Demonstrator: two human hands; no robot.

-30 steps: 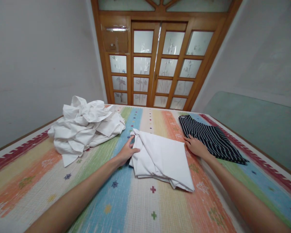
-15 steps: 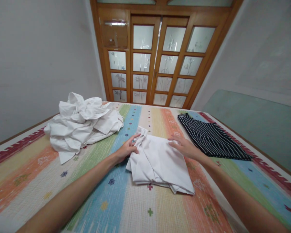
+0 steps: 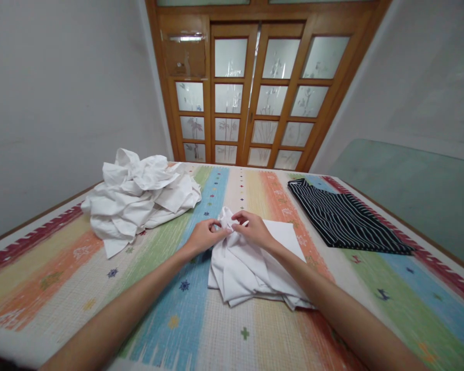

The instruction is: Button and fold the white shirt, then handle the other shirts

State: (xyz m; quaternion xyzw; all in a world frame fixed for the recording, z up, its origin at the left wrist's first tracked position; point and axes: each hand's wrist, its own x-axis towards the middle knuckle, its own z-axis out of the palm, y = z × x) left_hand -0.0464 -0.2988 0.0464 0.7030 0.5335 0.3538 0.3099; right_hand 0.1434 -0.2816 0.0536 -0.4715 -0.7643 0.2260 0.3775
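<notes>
A folded white garment, probably a shirt (image 3: 251,273), lies in front of me on the striped cloth. My left hand (image 3: 208,236) pinches its gathered far-left corner between thumb and fingers. Close beside it, my right hand (image 3: 251,226) also pinches that bunched corner, fingers curled, the wrist passing above the folded fabric. The gathered corner is raised slightly, while the rest of the garment lies flat with loose creases on its left half. My right forearm hides part of its right side.
A crumpled heap of white cloth (image 3: 139,196) lies at the left. On the right rests a folded black garment with white stripes (image 3: 348,216). The colourful striped cloth (image 3: 162,319) covers the surface. A wooden glazed door (image 3: 232,93) stands beyond, with walls on both sides.
My right hand has moved left from the garment's right side to its far-left corner and pinches there beside my left hand. The corner is more bunched and the left half more creased.
</notes>
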